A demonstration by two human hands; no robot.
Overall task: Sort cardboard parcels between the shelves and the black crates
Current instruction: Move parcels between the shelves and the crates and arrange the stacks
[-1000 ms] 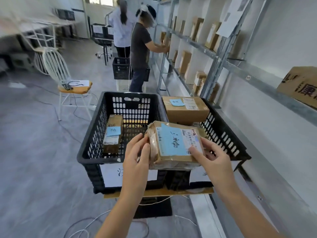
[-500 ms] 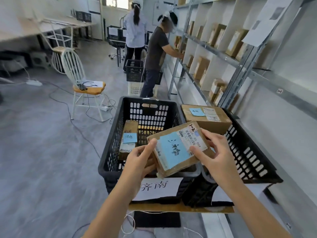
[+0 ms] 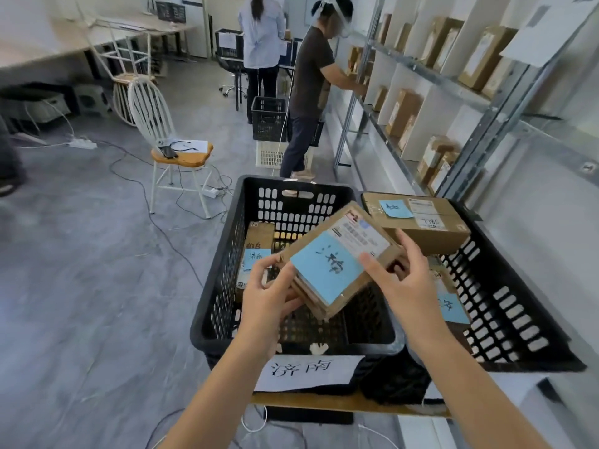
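I hold a flat cardboard parcel [image 3: 340,254] with a blue note and a white label, tilted, over the left black crate [image 3: 223,270]. My left hand [image 3: 269,293] grips its lower left corner. My right hand [image 3: 402,280] pinches its right edge. Inside the left crate a narrow parcel [image 3: 256,244] with a blue note stands against the left wall. The right black crate [image 3: 505,303] holds a large brown box [image 3: 421,222] and another parcel [image 3: 450,306] with a blue note, partly hidden by my right hand.
Metal shelves [image 3: 437,79] with several upright parcels run along the right wall. Two people [image 3: 311,82] work farther down the aisle beside another black crate [image 3: 269,118]. A white chair [image 3: 168,147] and floor cables [image 3: 155,209] lie to the left. A paper label [image 3: 308,371] hangs on the left crate's front.
The parcel has tilted further and shifted left, from over the divide between the crates to over the left crate. Both hands kept their hold. The view dipped and swung left.
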